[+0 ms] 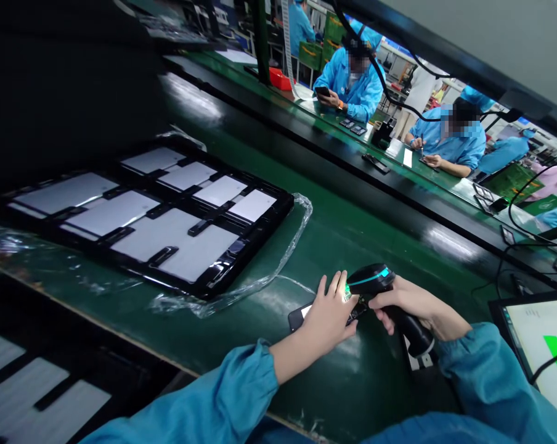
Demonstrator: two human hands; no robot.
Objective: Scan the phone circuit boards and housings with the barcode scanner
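My right hand (pixel 401 296) is wrapped round the handle of a black handheld barcode scanner (pixel 368 279) with a blue-green strip. Its head points left, and a bright green-white glow falls by my left fingertips. Beneath the scanner lies an opened phone (pixel 299 317), a dark body with a white area and bare circuitry at its right end. My left hand (pixel 327 311) spans the phone, fingers at the far edge and thumb at the near one; it covers the phone's middle. Below the scanner handle is another flat part (pixel 417 359), partly hidden by my right arm.
A black tray (pixel 199 228) of pale flat panels stands left on the green bench, with clear plastic film (pixel 288 259) around it. More panels (pixel 42 382) lie lower left. A monitor (pixel 537 339) is at right. Beyond a dark rail, co-workers in blue handle phones.
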